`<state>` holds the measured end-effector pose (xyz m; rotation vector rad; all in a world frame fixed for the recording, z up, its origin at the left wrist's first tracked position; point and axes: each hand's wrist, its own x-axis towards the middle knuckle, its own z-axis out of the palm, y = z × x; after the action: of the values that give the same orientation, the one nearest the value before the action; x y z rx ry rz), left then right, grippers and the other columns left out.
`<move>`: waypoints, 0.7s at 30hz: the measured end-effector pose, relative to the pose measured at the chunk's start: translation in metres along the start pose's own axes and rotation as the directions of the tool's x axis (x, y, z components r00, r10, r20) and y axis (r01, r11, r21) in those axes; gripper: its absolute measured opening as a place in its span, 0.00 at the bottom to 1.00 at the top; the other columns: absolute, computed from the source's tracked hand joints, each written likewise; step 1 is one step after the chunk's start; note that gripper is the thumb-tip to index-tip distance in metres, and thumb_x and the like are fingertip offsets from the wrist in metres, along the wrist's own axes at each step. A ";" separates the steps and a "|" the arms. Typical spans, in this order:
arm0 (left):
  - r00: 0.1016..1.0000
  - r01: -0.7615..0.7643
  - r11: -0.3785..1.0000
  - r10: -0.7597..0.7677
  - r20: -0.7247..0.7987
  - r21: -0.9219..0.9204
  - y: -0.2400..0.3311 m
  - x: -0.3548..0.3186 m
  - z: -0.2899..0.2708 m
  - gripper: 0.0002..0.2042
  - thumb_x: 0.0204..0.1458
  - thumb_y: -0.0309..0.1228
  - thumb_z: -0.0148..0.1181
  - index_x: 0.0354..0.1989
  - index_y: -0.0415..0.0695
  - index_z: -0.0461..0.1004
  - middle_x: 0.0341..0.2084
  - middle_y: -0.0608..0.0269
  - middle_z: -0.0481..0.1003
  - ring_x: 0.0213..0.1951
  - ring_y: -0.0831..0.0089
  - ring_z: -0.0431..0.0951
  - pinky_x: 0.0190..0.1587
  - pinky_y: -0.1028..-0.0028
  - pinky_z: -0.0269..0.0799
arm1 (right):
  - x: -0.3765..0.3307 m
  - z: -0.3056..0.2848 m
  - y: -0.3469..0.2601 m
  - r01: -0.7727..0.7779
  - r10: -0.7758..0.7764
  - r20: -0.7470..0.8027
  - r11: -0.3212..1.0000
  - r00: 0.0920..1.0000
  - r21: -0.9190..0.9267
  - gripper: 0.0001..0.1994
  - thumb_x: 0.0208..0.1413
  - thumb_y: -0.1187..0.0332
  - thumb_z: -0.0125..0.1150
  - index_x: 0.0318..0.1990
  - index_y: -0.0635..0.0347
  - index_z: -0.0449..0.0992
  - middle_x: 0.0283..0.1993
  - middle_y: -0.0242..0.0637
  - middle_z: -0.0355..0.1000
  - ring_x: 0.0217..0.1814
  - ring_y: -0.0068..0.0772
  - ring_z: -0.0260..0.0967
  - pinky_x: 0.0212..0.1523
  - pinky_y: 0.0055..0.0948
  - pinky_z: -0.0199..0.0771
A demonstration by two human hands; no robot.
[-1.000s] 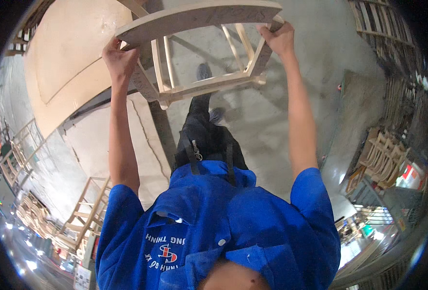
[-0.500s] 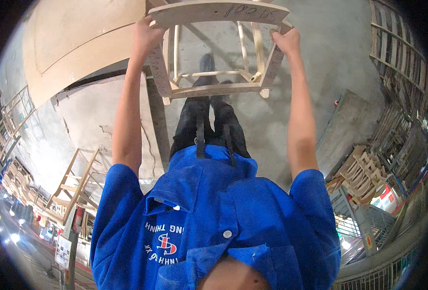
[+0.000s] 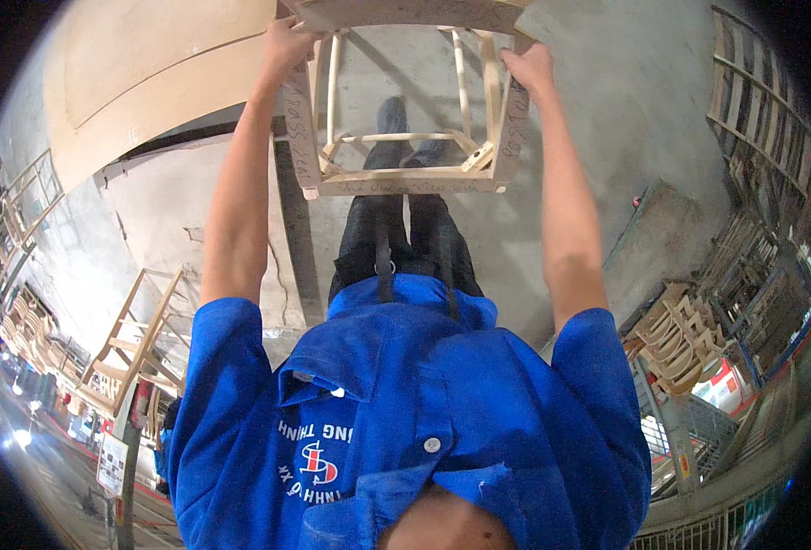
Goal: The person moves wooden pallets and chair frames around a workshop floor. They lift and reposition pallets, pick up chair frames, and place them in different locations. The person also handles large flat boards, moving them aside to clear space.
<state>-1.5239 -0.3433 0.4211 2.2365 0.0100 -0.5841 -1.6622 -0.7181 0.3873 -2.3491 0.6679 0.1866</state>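
Note:
A bare, pale wooden chair frame (image 3: pixel 396 184) is held out in front of me, above my legs and feet. My left hand (image 3: pixel 289 48) is closed round its far left corner. On the opposite side, my right hand (image 3: pixel 529 70) grips the right side piece with the fingers wrapped over it. The curved back rail (image 3: pixel 405 12) spans between both hands and is partly cut off by the upper edge. Handwriting marks the side and near rails. Through the open seat, thin legs and stretchers show against the floor.
Large tan boards (image 3: pixel 148 64) lie at the left, with a wooden chair frame (image 3: pixel 135 353) standing nearer. Stacked curved wooden parts (image 3: pixel 680 339) are at the right. A slatted wooden rack (image 3: pixel 758 105) stands at the far right, and a flat panel (image 3: pixel 657 225) lies on the concrete floor.
The chair frame has tilted, so its near rail now faces me and the back rail sits higher in view. Both hands tilted with it, the right one shifting slightly left.

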 end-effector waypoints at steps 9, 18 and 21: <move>0.999 0.023 0.997 -0.026 0.030 0.080 -0.013 0.015 0.004 0.17 0.38 0.37 0.62 0.34 0.38 0.76 0.16 0.59 0.75 0.18 0.75 0.75 0.24 0.73 0.70 | 0.009 0.002 -0.011 -0.125 0.124 0.064 0.992 0.990 0.023 0.18 0.35 0.60 0.64 0.28 0.69 0.76 0.26 0.42 0.74 0.29 0.34 0.72 0.32 0.34 0.71; 0.998 0.052 0.964 -0.038 -0.058 0.262 -0.047 0.041 0.036 0.33 0.36 0.46 0.66 0.45 0.29 0.66 0.33 0.44 0.72 0.40 0.58 0.72 0.45 0.62 0.66 | 0.028 0.027 0.007 -0.197 0.214 0.158 0.973 0.964 -0.120 0.36 0.40 0.49 0.64 0.48 0.75 0.67 0.45 0.57 0.70 0.48 0.49 0.70 0.48 0.37 0.70; 0.923 0.136 0.906 0.030 -0.383 0.400 -0.050 0.003 0.056 0.48 0.31 0.49 0.69 0.56 0.28 0.51 0.50 0.34 0.59 0.55 0.45 0.58 0.57 0.56 0.53 | 0.002 0.037 0.002 -0.214 0.194 -0.094 0.931 0.976 -0.294 0.51 0.35 0.40 0.64 0.55 0.82 0.55 0.53 0.65 0.61 0.56 0.55 0.62 0.55 0.38 0.63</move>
<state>-1.5534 -0.3501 0.3523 2.7523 0.1600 -0.1724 -1.6600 -0.6964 0.3573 -2.5826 0.9765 0.3290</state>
